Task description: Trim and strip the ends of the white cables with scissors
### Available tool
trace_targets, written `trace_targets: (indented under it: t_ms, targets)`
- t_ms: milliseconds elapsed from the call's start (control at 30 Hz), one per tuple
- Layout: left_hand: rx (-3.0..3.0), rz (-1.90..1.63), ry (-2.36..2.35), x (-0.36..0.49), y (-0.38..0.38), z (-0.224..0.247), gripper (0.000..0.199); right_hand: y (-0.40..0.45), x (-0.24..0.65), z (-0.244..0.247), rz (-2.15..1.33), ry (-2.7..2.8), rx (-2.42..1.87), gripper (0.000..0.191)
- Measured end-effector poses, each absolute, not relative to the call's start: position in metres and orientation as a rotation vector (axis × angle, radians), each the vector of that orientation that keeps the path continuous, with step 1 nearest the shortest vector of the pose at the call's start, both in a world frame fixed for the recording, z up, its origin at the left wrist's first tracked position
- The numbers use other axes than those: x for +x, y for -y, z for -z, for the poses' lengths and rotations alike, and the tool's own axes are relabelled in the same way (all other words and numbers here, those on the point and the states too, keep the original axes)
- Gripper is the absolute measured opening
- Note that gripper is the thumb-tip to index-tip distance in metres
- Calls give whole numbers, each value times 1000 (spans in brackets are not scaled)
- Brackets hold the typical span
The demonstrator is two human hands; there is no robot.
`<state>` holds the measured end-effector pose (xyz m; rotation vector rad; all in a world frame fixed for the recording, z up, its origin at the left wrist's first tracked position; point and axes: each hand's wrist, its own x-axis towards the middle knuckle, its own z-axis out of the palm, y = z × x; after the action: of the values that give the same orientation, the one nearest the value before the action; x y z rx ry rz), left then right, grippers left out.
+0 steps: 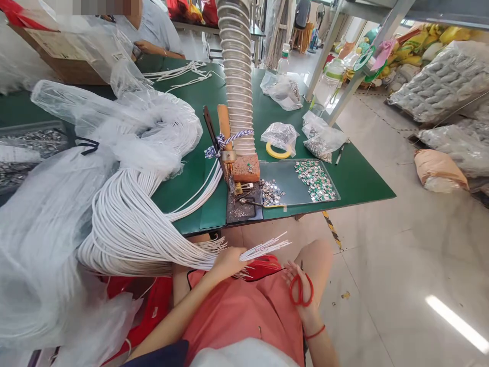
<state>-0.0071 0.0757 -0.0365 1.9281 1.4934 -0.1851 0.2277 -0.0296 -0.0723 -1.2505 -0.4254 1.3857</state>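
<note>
My left hand point(228, 262) is closed around a bundle of white cables point(267, 247) above my lap, and the cut ends fan out to the right of my fist. Leftward the cables run back into a large coil point(126, 219) partly wrapped in clear plastic point(153, 122). Over my right thigh, my right hand point(300, 288) has a pair of scissors point(301, 290) with red loop handles in it. Its palm faces up and the dark blades are mostly hidden. The scissors are apart from the cable ends.
On the green table point(367, 188) stand a soldering station with a brick point(246, 168), a ribbed exhaust hose point(237, 66) and a tray point(286, 171) of small metal and green parts. Bags of parts point(319, 137) lie behind. A co-worker's arm point(153, 48) rests across the table.
</note>
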Motion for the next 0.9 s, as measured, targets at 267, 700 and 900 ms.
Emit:
trace_targets:
  t_ms: [267,700,900]
  targets:
    - [1947,165,-1414,12,-70,24,26,-8,189,2,-1204,598,-1338,40]
    - [1967,12,-1425,43,-49,19,18,4,211,1,-1113,750,-1438,45]
    - [1498,-524,-1213,17,-55,15,29,5,229,5,-1385,397,-1081,53]
